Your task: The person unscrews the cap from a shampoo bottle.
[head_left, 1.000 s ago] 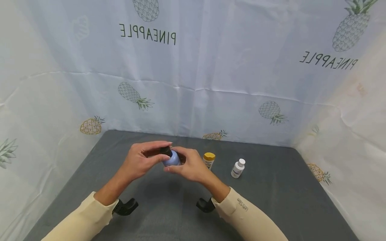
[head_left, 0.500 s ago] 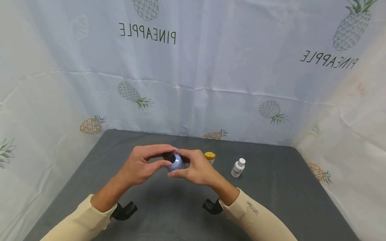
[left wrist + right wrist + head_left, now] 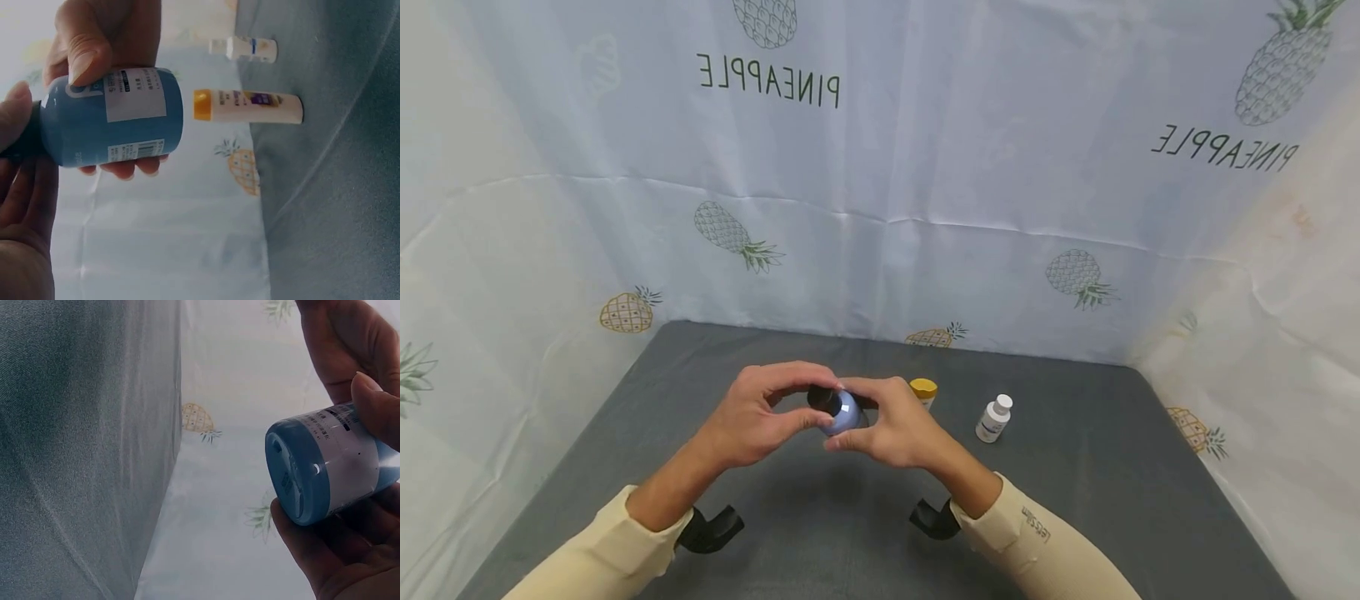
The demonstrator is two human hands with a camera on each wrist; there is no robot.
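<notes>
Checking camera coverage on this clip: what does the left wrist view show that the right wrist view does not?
Only the left wrist view shows the yellow-capped bottle and the small white bottle standing on the grey table, plus the left hand at the black cap. Only the right wrist view shows the blue bottle's round base. Both show the blue bottle gripped by the right hand, and the pineapple-print backdrop.

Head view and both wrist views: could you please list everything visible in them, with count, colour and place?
blue bottle: 1, blue with white labels, held above the table between both hands
black cap: 1, on the blue bottle
yellow-capped bottle: 1, standing behind the right hand
white bottle: 1, standing further right
table: 1, grey
pineapple cloth: white, around the table
left hand: pinches the black cap
right hand: grips the blue bottle
</notes>
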